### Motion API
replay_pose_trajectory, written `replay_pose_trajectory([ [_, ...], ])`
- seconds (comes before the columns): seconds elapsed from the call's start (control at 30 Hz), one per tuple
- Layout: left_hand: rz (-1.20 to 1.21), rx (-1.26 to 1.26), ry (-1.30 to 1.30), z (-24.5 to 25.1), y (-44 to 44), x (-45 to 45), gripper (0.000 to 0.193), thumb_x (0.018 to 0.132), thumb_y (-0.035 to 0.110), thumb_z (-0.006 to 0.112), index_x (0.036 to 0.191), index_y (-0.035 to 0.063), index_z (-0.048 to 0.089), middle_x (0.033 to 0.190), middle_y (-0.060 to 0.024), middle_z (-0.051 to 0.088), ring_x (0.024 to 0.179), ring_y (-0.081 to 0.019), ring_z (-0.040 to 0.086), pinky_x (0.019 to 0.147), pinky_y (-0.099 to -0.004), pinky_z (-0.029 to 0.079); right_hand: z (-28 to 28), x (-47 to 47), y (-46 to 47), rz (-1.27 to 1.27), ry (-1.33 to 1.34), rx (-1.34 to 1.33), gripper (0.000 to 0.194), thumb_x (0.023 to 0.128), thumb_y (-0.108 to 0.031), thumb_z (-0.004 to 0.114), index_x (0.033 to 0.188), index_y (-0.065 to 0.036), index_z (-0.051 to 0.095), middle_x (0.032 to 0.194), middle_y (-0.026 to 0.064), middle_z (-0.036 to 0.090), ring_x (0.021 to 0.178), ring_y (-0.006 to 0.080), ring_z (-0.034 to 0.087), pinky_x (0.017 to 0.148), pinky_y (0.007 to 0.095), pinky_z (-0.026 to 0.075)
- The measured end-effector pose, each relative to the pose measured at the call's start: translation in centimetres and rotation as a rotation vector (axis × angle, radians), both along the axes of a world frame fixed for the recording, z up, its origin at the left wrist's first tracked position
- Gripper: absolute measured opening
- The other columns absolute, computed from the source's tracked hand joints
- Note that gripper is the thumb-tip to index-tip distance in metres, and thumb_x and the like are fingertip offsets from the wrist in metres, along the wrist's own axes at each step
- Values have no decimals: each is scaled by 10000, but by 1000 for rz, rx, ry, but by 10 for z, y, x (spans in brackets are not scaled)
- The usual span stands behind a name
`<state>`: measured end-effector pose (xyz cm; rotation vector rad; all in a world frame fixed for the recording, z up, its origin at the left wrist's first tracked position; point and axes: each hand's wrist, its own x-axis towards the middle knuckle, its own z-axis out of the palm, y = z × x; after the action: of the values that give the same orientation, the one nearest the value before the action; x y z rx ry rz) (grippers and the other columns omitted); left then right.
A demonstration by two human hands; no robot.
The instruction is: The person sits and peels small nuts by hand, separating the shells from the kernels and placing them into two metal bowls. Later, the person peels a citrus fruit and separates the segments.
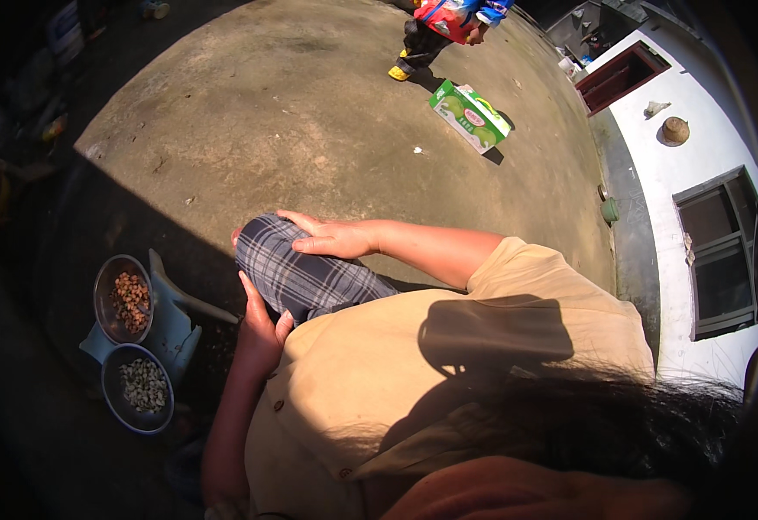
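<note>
My right hand [335, 238] rests on one side of my bent leg in plaid trousers [307, 270], thumb spread from the fingers. My left hand [263, 328] lies against the leg's other side, its thumb also apart from the fingers. Neither hand holds an object. Left of the leg, in shade, a metal bowl of orange-brown pieces [131, 302] and a second bowl of pale pieces [144, 385] stand close together over a light-blue stool or seat [174, 331]. What the pieces are cannot be told.
A green-and-white carton [470, 118] with pictured green fruit stands on the sunlit concrete ground [236, 110]. Near it is another person [437, 32] in yellow shoes. On the right, a white wall [645, 149] has a window [720, 253] and a hanging straw hat [675, 130].
</note>
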<state>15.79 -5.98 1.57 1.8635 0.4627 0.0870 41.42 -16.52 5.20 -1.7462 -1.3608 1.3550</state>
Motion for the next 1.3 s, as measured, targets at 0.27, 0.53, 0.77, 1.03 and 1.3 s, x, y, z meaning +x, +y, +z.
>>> replay_pose_trajectory([
  [0.27, 5, 246, 251, 27, 1, 2, 964, 954, 270, 681, 1599, -23, 27, 1033, -347, 664, 913, -506, 664, 783, -531, 540, 53, -25, 13, 33, -464, -186, 912, 979, -538, 573, 1568, 58, 212, 1409, 370, 506, 1295, 483, 529, 1097, 484, 432],
  [0.53, 28, 347, 156, 7, 1, -12, 881, 938, 185, 680, 1607, 14, 134, 967, -291, 679, 847, -462, 673, 722, -516, 539, 45, 0, 11, -12, -294, -35, 672, 968, -395, 620, 1441, 55, 459, 1372, 275, 594, 1287, 401, 569, 1061, 466, 464],
  [0.77, 22, 366, -8, 10, 9, -19, 747, 895, 117, 710, 1548, 36, 358, 911, -216, 691, 809, -415, 681, 707, -483, 546, 14, 58, 23, -907, 831, 286, 359, 1047, -335, 566, 1280, -71, 499, 1190, 188, 648, 1030, 305, 686, 861, 431, 582],
  [1.03, -12, 266, 83, 33, 10, -21, 725, 880, 172, 736, 1526, 74, 422, 870, -193, 699, 792, -390, 688, 692, -471, 545, 3, 111, 86, -1180, 955, 407, 508, 990, -483, 621, 1232, -69, 453, 1158, 232, 615, 1006, 362, 655, 854, 483, 561],
  [1.3, -13, 179, 41, 36, 17, -28, 617, 880, 173, 727, 1464, 135, 531, 898, -209, 703, 827, -396, 689, 717, -471, 547, 15, 80, 164, -1138, 1076, 498, 764, 968, -607, 579, 1401, -17, 358, 1248, 283, 519, 1106, 411, 595, 909, 510, 550],
])
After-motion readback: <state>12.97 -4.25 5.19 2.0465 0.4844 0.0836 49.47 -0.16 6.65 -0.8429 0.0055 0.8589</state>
